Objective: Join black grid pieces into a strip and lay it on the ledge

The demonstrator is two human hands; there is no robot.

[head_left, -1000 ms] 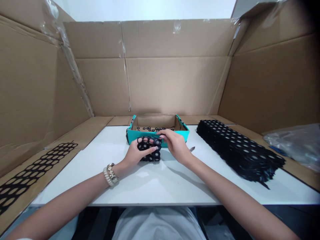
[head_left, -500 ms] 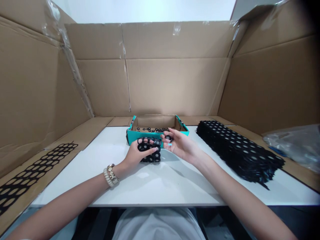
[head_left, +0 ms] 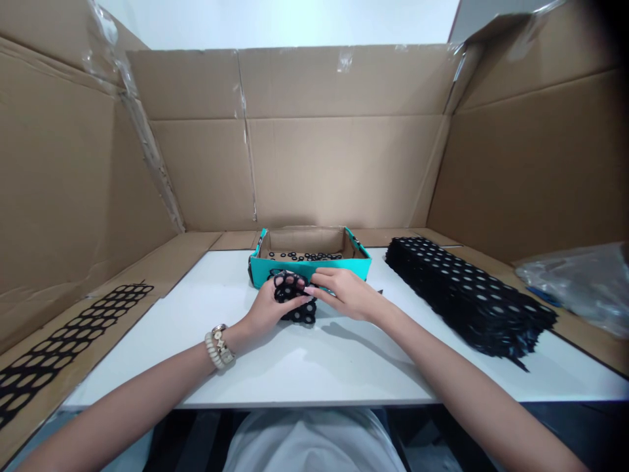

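My left hand [head_left: 268,308] is closed around a black perforated sheet [head_left: 299,313], with round holes and ring shapes across it, just above the white table. Its fingers show through the holes near the top and its thumb lies across the front. My right hand [head_left: 346,293] pinches at the upper right edge of that sheet, thumb and fingertips close together. Whether a loose ring is also between those fingertips is hidden. Right behind both hands stands a teal-fronted cardboard box [head_left: 339,267], with several small black rings [head_left: 322,257] on its floor.
A thick stack of black perforated sheets [head_left: 472,295] lies on the right of the table. An emptied sheet with large holes [head_left: 73,337] rests on cardboard at left. A clear plastic bag [head_left: 580,282] lies far right. Cardboard walls [head_left: 344,170] enclose the table.
My right hand has moved in from beside the sheet, its fingers closing at the sheet's upper right edge. The sheet in my left hand has tilted slightly.
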